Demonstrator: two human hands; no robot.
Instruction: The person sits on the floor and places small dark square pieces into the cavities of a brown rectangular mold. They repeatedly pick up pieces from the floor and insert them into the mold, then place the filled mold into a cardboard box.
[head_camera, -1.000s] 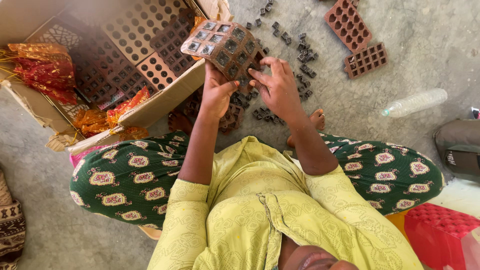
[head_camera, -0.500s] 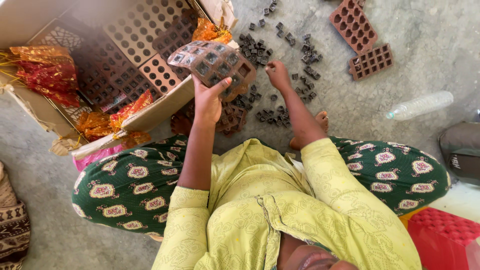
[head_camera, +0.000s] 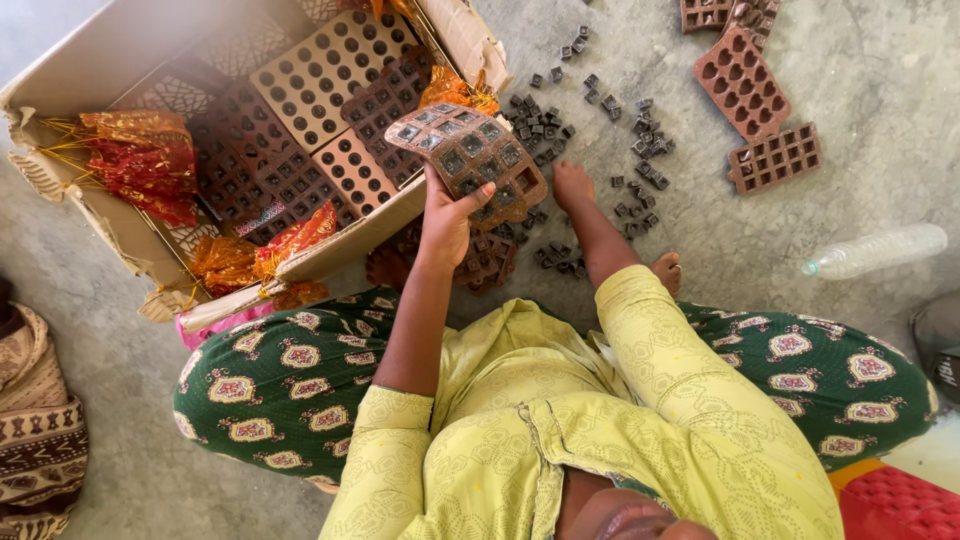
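On the floor at 12 o'clock from the seated person, the left hand (head_camera: 445, 222) holds a brown mould tray (head_camera: 468, 160) tilted up, fingers clamped on its near edge, thumb across the cells. A second ago both hands were on this tray; now the right hand (head_camera: 572, 185) has let go and dropped to the floor among the small dark pieces (head_camera: 600, 140). Its fingers are pressed to the concrete, and whether they pinch a piece I cannot tell. Judgement: tray is being filled, hand gone for more pieces.

Edges and room: cardboard box (head_camera: 150, 60) crowds 10 to 11 o'clock, its flap just beside the tray. Another tray (head_camera: 485, 262) lies under the left hand. Spare trays (head_camera: 742, 82) sit well apart at 1 o'clock, a plastic bottle (head_camera: 872, 252) at 3 o'clock. Open concrete lies between the scattered pieces and the spare trays.
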